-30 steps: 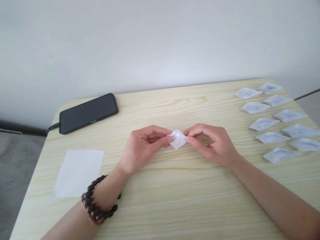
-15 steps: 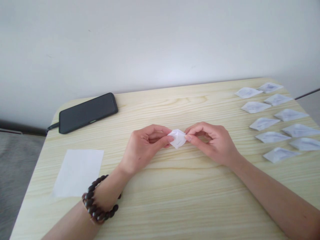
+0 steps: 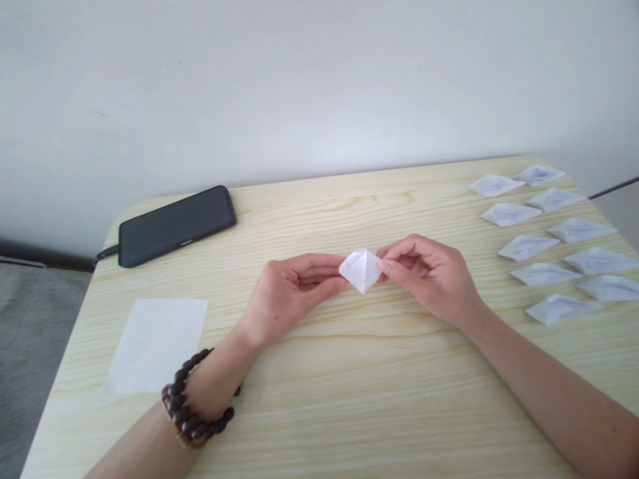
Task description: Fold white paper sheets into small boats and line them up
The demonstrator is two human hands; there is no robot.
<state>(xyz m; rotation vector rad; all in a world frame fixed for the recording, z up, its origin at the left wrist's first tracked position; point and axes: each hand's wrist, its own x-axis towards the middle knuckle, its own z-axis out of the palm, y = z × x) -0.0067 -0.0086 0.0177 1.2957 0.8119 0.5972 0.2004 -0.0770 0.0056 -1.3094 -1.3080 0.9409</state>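
A small piece of folded white paper (image 3: pixel 362 269), diamond-shaped with creases and raised flaps, is held up above the middle of the wooden table. My right hand (image 3: pixel 426 276) pinches its right corner between thumb and forefinger. On the opposite side, my left hand (image 3: pixel 294 289) has its thumb and fingers closed at the left corner, fingertips partly behind the paper. Dark wooden beads (image 3: pixel 187 412) circle my left wrist. Several folded paper boats (image 3: pixel 529 246) lie in two columns on the right, beyond my right hand.
A flat white paper sheet (image 3: pixel 160 346) lies on the table (image 3: pixel 349 399) at left, beside my left forearm. Behind it rests a black phone (image 3: pixel 177 226) with a cable (image 3: pixel 106 253) plugged in. A pale wall (image 3: pixel 319 86) stands along the table's back edge.
The folded paper has turned and shifted slightly right, showing a wider diamond face with a centre crease. My left thumb has slid off its front; my right hand has risen a little.
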